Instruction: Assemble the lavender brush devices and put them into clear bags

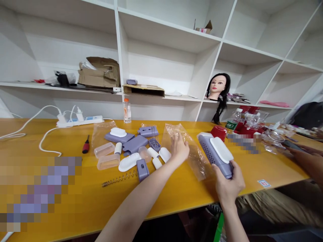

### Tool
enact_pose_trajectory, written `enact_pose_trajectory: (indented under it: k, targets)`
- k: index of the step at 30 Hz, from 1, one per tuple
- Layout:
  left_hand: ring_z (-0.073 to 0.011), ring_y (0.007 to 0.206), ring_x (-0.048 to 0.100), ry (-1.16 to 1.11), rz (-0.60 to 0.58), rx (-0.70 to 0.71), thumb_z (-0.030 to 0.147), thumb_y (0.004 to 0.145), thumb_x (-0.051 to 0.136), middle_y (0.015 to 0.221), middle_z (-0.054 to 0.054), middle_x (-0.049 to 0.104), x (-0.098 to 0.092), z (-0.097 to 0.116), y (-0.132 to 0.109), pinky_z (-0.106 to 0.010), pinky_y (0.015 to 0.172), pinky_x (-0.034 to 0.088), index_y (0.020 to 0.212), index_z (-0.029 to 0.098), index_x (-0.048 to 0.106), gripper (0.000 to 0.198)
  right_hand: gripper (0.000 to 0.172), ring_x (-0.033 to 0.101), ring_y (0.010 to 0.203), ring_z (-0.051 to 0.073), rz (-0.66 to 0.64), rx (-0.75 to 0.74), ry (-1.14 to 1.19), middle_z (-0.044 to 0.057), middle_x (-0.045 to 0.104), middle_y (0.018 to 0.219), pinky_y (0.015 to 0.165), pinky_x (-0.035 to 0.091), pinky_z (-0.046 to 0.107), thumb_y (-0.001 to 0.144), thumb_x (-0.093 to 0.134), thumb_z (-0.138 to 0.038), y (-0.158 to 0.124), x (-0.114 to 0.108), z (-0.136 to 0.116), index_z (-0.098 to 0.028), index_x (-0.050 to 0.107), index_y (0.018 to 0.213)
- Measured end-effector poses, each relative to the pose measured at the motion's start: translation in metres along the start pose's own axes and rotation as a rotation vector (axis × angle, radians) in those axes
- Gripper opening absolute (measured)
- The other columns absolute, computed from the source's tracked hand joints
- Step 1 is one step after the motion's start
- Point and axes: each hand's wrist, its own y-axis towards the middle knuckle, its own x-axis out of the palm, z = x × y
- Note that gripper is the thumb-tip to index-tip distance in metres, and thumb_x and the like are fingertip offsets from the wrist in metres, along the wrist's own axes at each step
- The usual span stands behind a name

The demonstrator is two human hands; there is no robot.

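My right hand [228, 183] is shut around a lavender plastic device [215, 153] with a perforated side and a white top panel. My left hand [179, 148] is open, fingers apart, at a clear plastic bag [198, 156]; I cannot tell if it touches the bag. To its left, on the yellow table [191, 191], lie lavender casing parts [135, 144], white caps [129, 162], clear plastic containers [108, 161] and a metal spring [119, 178].
A red-handled screwdriver [85, 146] and a white power strip [79, 121] with cables lie at the left. A co-worker's hand [302, 158] holds a phone [292, 145] at the right. Bottles, a red cup [219, 132] and a mannequin head [218, 87] stand behind.
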Motion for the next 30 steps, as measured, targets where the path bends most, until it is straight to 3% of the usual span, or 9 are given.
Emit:
enact_pose_trajectory:
  k: [2, 4, 11, 15, 16, 19, 21, 25, 30]
  targets:
    - [-0.0395, 0.135, 0.011, 0.395, -0.142, 0.092, 0.031, 0.075, 0.057, 0.144, -0.018, 0.031, 0.002, -0.004, -0.016, -0.06, 0.104, 0.003, 0.108, 0.015, 0.058, 0.036, 0.065, 0.057, 0.093, 0.03, -0.038, 0.015, -0.011, 0.017, 0.061, 0.104, 0.084, 0.042, 0.042, 0.064, 0.066, -0.049, -0.002, 0.007, 0.0, -0.009, 0.056, 0.114]
    - [-0.0426, 0.13, 0.025, 0.504, -0.211, 0.1, 0.028, 0.072, 0.06, 0.132, -0.021, 0.047, 0.003, -0.009, -0.026, -0.064, 0.102, 0.005, 0.098, 0.015, 0.062, 0.03, 0.064, 0.057, 0.094, 0.03, -0.072, 0.038, -0.013, 0.017, 0.061, 0.104, 0.085, 0.042, 0.042, 0.064, 0.066, -0.049, -0.002, 0.01, -0.001, -0.008, 0.057, 0.113]
    - [-0.0269, 0.13, 0.033, 0.486, -0.225, 0.179, 0.024, 0.082, 0.043, 0.137, -0.018, 0.042, -0.016, 0.004, -0.025, -0.04, 0.107, 0.021, 0.117, 0.01, 0.054, 0.04, 0.059, 0.057, 0.094, 0.03, -0.134, -0.059, 0.043, 0.014, 0.06, 0.103, 0.083, 0.043, 0.043, 0.066, 0.065, -0.047, 0.0, 0.009, 0.002, -0.012, 0.055, 0.113]
    - [-0.0231, 0.104, 0.059, 0.348, -0.109, 0.063, 0.039, 0.089, 0.022, 0.133, -0.012, 0.049, -0.062, 0.036, -0.041, -0.038, 0.087, 0.044, 0.136, 0.019, 0.032, 0.052, 0.057, 0.055, 0.1, 0.03, -0.292, -0.346, 0.2, 0.013, 0.056, 0.109, 0.085, 0.044, 0.046, 0.068, 0.066, -0.038, -0.003, 0.006, -0.009, -0.016, 0.049, 0.118]
    - [-0.0223, 0.092, 0.063, 0.129, -0.086, -0.071, 0.049, 0.088, 0.023, 0.132, -0.01, 0.05, -0.077, 0.043, -0.047, -0.037, 0.079, 0.047, 0.138, 0.024, 0.028, 0.057, 0.059, 0.053, 0.103, 0.031, -0.35, -0.435, 0.257, 0.014, 0.055, 0.112, 0.086, 0.043, 0.047, 0.068, 0.066, -0.036, -0.005, 0.006, -0.017, -0.017, 0.047, 0.12]
    - [-0.0192, 0.069, 0.064, -0.165, -0.066, -0.333, 0.065, 0.078, 0.034, 0.114, -0.009, 0.062, -0.124, 0.052, -0.066, -0.032, 0.063, 0.047, 0.129, 0.024, 0.043, 0.066, 0.069, 0.048, 0.111, 0.032, -0.549, -0.639, 0.405, 0.015, 0.049, 0.12, 0.093, 0.039, 0.049, 0.065, 0.068, -0.031, -0.012, 0.01, -0.049, -0.02, 0.04, 0.127]
    - [-0.0191, 0.068, 0.061, -0.175, -0.032, -0.28, 0.063, 0.072, 0.048, 0.089, -0.01, 0.067, -0.151, 0.047, -0.074, -0.028, 0.061, 0.045, 0.102, 0.014, 0.062, 0.06, 0.076, 0.044, 0.117, 0.032, -0.709, -0.702, 0.469, 0.014, 0.046, 0.124, 0.096, 0.037, 0.049, 0.065, 0.067, -0.031, -0.016, 0.018, -0.074, -0.02, 0.034, 0.132]
    - [-0.0184, 0.075, 0.058, -0.162, 0.158, -0.076, 0.05, 0.066, 0.061, 0.081, -0.005, 0.065, -0.196, 0.026, -0.076, -0.027, 0.067, 0.043, 0.085, 0.014, 0.063, 0.041, 0.097, 0.031, 0.128, 0.033, -0.939, -0.599, 0.44, 0.017, 0.029, 0.138, 0.101, 0.033, 0.05, 0.062, 0.071, -0.034, -0.023, 0.046, -0.114, -0.021, 0.015, 0.139]
    - [-0.0194, 0.078, 0.056, 0.022, 0.218, 0.012, 0.051, 0.069, 0.055, 0.08, -0.003, 0.063, -0.236, 0.014, -0.07, -0.028, 0.072, 0.042, 0.082, 0.015, 0.062, 0.039, 0.083, 0.046, 0.116, 0.028, -1.09, -0.574, 0.454, 0.011, 0.044, 0.125, 0.095, 0.041, 0.046, 0.062, 0.072, -0.035, -0.03, 0.074, -0.136, -0.026, 0.026, 0.13]
